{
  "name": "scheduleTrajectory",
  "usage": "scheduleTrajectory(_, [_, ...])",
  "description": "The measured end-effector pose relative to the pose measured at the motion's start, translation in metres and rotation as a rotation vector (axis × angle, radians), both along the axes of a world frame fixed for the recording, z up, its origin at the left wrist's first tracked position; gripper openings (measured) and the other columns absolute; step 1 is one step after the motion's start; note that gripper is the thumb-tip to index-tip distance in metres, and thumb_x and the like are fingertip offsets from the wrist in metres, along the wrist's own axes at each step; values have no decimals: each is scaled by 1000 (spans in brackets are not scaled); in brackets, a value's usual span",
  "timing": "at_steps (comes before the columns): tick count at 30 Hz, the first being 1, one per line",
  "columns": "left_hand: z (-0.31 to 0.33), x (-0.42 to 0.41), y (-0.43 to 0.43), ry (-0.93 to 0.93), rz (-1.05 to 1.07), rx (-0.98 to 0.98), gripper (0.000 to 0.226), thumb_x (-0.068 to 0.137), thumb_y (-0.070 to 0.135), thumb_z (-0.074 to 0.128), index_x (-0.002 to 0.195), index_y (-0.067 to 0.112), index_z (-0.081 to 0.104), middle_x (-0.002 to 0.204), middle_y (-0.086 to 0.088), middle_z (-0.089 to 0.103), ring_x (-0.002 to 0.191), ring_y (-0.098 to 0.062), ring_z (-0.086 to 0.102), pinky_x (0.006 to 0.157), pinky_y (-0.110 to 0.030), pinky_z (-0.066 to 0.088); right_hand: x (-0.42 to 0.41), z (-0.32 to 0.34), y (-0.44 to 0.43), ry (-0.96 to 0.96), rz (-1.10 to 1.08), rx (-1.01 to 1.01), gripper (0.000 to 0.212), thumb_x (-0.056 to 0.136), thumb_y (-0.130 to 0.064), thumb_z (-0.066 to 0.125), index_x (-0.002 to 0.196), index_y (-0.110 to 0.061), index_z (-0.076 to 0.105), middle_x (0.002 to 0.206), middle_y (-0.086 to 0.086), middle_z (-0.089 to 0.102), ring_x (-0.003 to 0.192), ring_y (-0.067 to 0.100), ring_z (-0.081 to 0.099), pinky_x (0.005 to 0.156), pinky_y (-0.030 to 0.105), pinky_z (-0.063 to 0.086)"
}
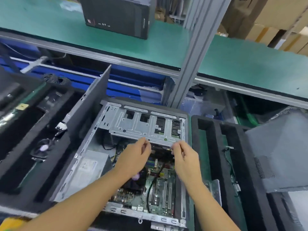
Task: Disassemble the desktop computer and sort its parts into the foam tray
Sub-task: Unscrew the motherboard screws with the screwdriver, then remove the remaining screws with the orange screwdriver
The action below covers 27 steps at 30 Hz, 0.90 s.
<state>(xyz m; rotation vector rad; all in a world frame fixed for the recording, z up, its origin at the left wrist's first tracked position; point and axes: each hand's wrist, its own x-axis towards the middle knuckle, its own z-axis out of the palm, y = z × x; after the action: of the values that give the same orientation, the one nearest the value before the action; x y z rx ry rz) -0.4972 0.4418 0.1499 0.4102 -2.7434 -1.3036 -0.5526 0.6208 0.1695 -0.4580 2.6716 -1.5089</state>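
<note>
The fingers of the left hand and those of the right hand were curled, tips drawn together; whether anything was pinched could not be told. Under and around them the desktop computer lay opened, so the work was judged partly done. To the left of the fingers a foam tray was seen with a fan already laid in it; to their right a second foam tray held a grey panel and a thin cable. Just beyond the fingertips the drive cage was still fitted. Left of them the power supply, and nearer than them the motherboard and its cooler, remained to be removed.
</note>
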Motion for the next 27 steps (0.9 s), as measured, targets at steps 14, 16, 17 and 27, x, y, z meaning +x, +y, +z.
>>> scheduleTrajectory(14, [31,126,-166,287,417,558,15,94,20,47,93,32,57,70,2,66,59,-11,58,55,-21,45,88,48,-220,-341,443,-239,15,90,-37,56,87,-26,66,76,4,69,61,13,57,56,23,45])
scheduleTrajectory(16, [32,158,-195,309,472,535,17,92,24,46,90,37,55,69,2,65,60,-13,58,55,-23,45,114,49,-261,-322,558,-192,16,88,-42,54,84,-30,65,75,2,69,59,11,55,55,21,44])
scheduleTrajectory(17, [32,174,-211,317,505,527,17,91,24,45,88,39,55,68,2,65,60,-14,58,56,-27,46,128,47,-282,-314,605,-161,17,88,-42,53,84,-30,64,75,1,69,59,11,55,55,20,43])
scheduleTrajectory(27, [-24,362,-347,124,1055,322,13,93,19,47,91,31,53,77,6,68,67,-16,59,62,-32,47,270,-1,-456,-379,923,46,17,95,-23,54,81,-17,61,72,-2,70,55,6,55,57,20,44])
